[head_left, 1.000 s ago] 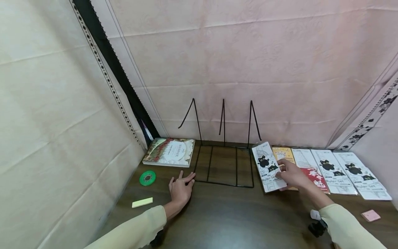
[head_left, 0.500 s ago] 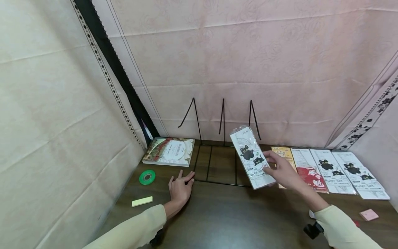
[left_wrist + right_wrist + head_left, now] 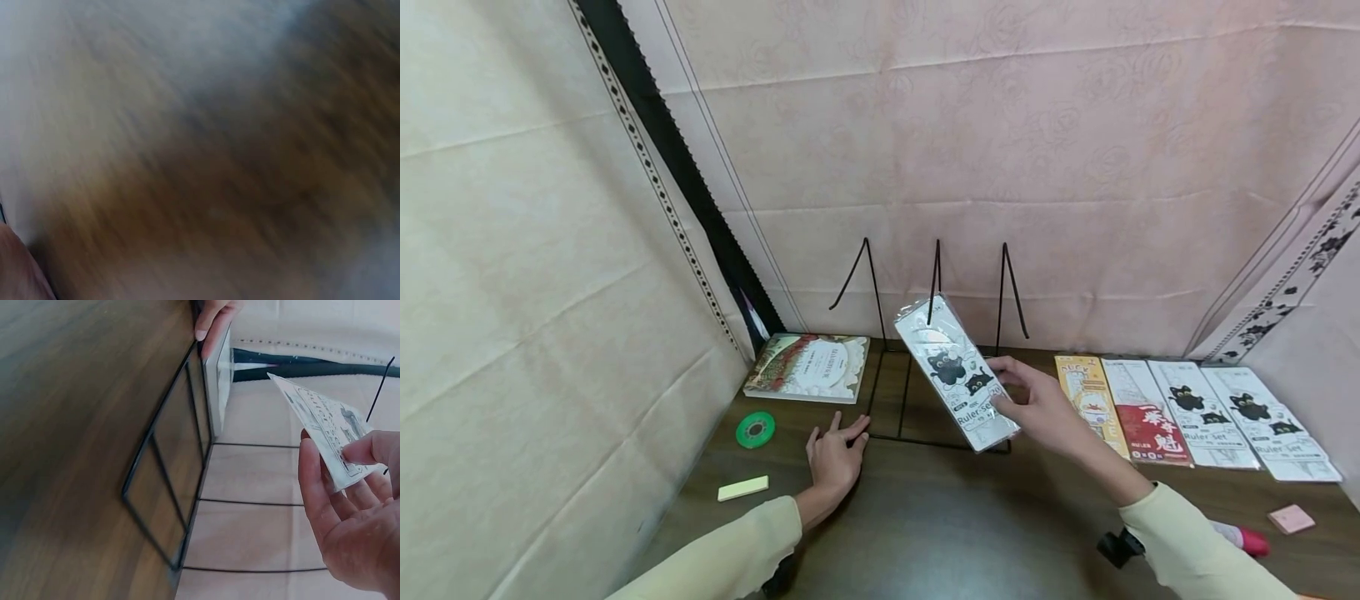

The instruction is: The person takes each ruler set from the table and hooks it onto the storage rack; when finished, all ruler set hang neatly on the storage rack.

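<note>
My right hand (image 3: pixel 1037 408) pinches the lower right edge of a ruler set (image 3: pixel 951 375) in a clear packet, thumb on its printed front. The packet is tilted above a black wire rack (image 3: pixel 925 442). The rack has three upright hooks; the middle hook's front prong (image 3: pixel 931 308) crosses the packet's top end in the head view. In the right wrist view the ruler set (image 3: pixel 334 431) is between thumb and fingers. My left hand (image 3: pixel 837 454), fingers spread, rests at the rack's front left corner. The left wrist view is mostly blur.
A book (image 3: pixel 808 367) lies left of the rack. Nearby are a green disc (image 3: pixel 755 429) and a pale yellow strip (image 3: pixel 742 488). On the right lie an orange packet (image 3: pixel 1090 400), a red-and-white packet (image 3: pixel 1150 429), two ruler sets (image 3: pixel 1198 417), and a pink block (image 3: pixel 1291 518).
My right hand has carried the ruler set leftward from beside the orange packet to the middle hook, tilting it more. The orange packet is now uncovered. My left hand has stayed put.
</note>
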Demonstrator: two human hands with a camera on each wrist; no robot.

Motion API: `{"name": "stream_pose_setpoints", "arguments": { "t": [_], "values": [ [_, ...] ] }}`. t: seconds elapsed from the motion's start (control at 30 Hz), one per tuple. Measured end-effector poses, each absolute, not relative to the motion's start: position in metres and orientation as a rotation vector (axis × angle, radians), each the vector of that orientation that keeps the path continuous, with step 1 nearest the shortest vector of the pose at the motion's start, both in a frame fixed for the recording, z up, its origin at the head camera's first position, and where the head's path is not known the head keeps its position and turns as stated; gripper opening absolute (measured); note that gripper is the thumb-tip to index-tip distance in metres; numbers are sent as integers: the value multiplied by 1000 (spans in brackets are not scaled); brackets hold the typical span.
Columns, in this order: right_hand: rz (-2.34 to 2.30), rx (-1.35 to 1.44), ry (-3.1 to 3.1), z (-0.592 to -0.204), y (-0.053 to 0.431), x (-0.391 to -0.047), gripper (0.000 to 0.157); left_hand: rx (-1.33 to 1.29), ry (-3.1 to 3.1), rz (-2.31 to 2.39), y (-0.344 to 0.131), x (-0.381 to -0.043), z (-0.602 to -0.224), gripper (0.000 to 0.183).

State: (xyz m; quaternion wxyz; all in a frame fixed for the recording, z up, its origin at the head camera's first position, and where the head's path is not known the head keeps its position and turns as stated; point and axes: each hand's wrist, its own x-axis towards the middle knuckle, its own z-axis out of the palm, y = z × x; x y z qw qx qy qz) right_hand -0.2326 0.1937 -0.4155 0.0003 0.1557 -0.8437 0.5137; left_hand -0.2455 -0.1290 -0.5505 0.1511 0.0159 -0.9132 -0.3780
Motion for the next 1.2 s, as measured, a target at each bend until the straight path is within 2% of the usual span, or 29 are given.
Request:
{"name": "stream_pose_setpoints", "arguments": {
  "t": [0.23,0.73,1.2],
  "values": [
    [1579,548,-2642,-401,174,-227,40,25,-2631,-1074,-129,-244,-552,30],
    [1279,731,-2535,-396,157,-227,45,30,-2629,-1054,-129,-244,-550,29],
    [987,777,-2420,-387,139,-221,42,61,-2641,-1058,-128,-246,-550,28]
  ]
}}
